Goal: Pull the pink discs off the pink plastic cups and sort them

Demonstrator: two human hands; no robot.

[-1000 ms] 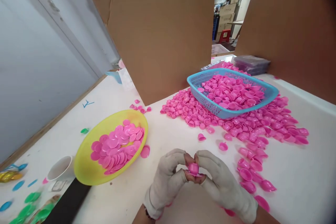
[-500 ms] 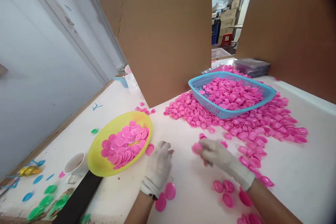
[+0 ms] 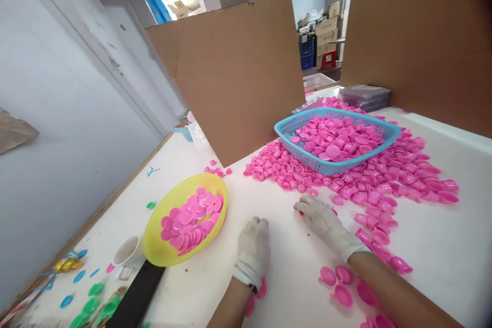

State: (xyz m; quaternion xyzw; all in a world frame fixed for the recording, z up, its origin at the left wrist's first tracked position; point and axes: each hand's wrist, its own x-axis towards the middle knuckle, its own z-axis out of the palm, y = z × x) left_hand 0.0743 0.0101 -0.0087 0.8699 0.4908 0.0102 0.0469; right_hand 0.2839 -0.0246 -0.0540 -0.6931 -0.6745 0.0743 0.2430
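Note:
My left hand (image 3: 253,250), in a pale glove, rests on the white table with its fingers curled down and together. Whatever may be under them is hidden. Two flat pink discs (image 3: 262,288) show partly beside that wrist. My right hand (image 3: 321,221), gloved too, reaches over the table in front of the pink heap, its fingers bent round a small pink piece that barely shows at the fingertips. Left of my left hand, a yellow bowl (image 3: 156,250) holds many pink discs (image 3: 192,220). Loose pink cup-like pieces (image 3: 342,294) lie below my right forearm.
A blue basket (image 3: 282,128) of pink pieces stands on a spread heap of pink cups (image 3: 288,171). Cardboard sheets (image 3: 238,82) stand behind. At left are a white cup (image 3: 126,251), a black bar (image 3: 136,294) and green pieces (image 3: 91,305).
My right hand has moved up toward the heap; the pink disc near its fingers no longer shows. The disc beside the bowl is gone from there. The camera view has shifted.

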